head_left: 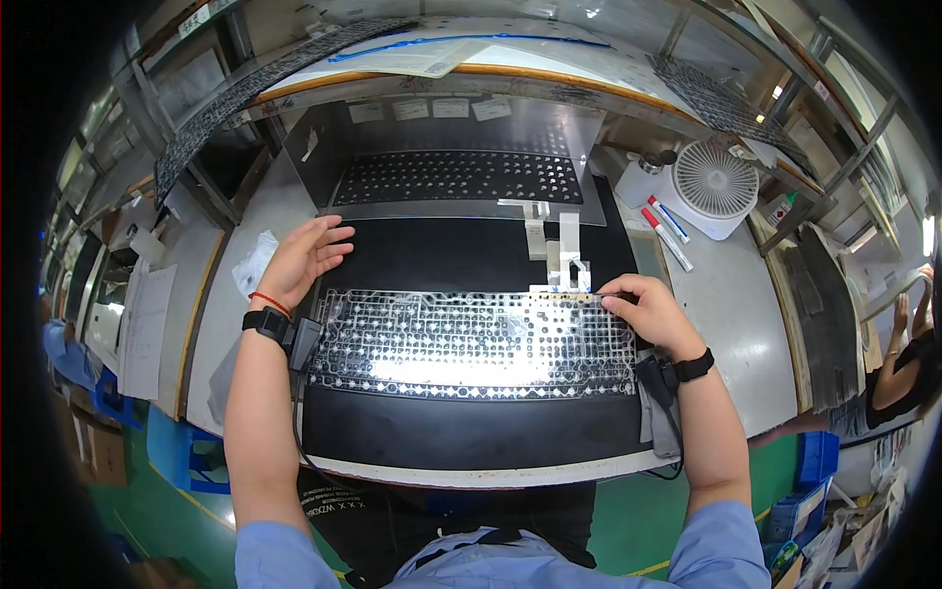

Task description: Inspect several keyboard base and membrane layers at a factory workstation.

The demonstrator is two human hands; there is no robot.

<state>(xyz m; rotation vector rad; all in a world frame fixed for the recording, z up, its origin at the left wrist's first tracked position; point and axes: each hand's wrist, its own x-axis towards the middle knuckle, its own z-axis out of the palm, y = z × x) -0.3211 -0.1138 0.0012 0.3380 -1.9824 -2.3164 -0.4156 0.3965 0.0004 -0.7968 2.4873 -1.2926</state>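
Note:
A clear keyboard membrane sheet [471, 344], covered in rows of dots and printed tracks, lies on a black mat [442, 427] in front of me. Pale ribbon tails [559, 245] stick out from its far edge, right of the middle. At the sheet's far right corner, my right hand [648, 312] is closed, with thumb and index finger pinching the edge. My left hand [306, 260] is held just beyond the far left corner, fingers apart and nothing in it. Each wrist wears a black band with a small dark device.
Behind the mat stands a metal panel [324, 157] over a black perforated strip [461, 179]. To the right are a white fan [716, 182], a red marker [659, 218] and a blue marker [669, 218]. Crumpled plastic [257, 263] lies left. A shelf [471, 69] crosses overhead.

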